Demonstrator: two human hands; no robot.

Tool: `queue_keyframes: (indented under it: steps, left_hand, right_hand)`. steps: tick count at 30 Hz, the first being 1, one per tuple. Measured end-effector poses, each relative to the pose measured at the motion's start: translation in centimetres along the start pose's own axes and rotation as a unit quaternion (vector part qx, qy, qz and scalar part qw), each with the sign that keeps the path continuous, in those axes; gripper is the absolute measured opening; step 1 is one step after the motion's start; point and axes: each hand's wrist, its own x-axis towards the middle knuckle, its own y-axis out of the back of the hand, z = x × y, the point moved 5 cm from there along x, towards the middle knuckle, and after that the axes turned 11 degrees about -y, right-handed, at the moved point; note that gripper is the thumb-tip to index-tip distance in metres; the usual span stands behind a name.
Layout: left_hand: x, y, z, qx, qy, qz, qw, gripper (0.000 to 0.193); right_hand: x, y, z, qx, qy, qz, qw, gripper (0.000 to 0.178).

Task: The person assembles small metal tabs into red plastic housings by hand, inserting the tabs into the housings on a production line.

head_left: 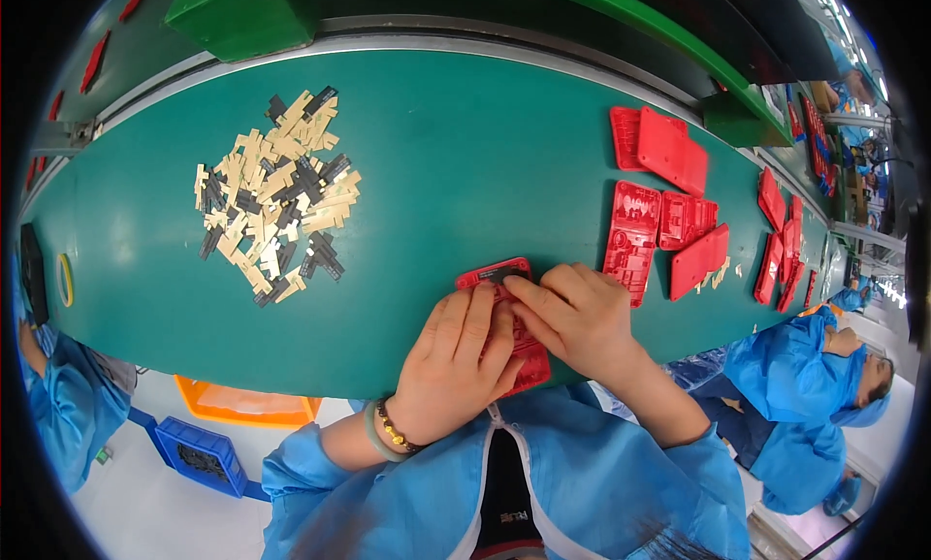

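resting curved left hand (451,354) over red case (532,368), lower centre of frame; touching black strip (502,272), crosswise at case's top end, with nearer right hand (588,313), fingertips bunched; cannot tell if gripping either.

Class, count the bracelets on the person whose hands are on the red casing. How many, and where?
2: a pale green bangle and, nearer the left hand, a beaded bracelet, both on that wrist. Sleeves could hide others.

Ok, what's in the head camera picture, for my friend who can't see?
A person's left hand and right hand touch a red plastic shell at a green table. Beige and black pieces lie heaped at left, and more red shells lie at right.
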Motion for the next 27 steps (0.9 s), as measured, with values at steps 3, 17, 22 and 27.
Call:
queue_keyframes:
  steps: [3, 17, 22, 27]
  left_hand:
    - [0.3, 0.3, 0.0, 0.022, -0.004, -0.019, 1.0, 0.051]
    - [3.0, 0.0, 0.2, 0.118, 0.017, -0.064, 0.991, 0.054]
    - [3.1, -0.1, 0.6, 0.219, -0.026, -0.115, 0.969, 0.055]
    - [3.6, 3.3, -2.4, 0.088, 0.046, -0.056, 0.993, 0.063]
  right_hand:
    - [-0.2, 0.3, 1.0, -0.008, -0.007, 0.023, 1.0, 0.032]
    - [-6.2, 0.4, -0.3, 0.08, 0.15, -0.075, 0.983, 0.023]
    - [-6.2, 0.7, -0.5, 0.074, 0.182, -0.06, 0.979, 0.024]
    - [-5.0, 3.2, -0.3, 0.03, 0.207, -0.08, 0.975, 0.014]
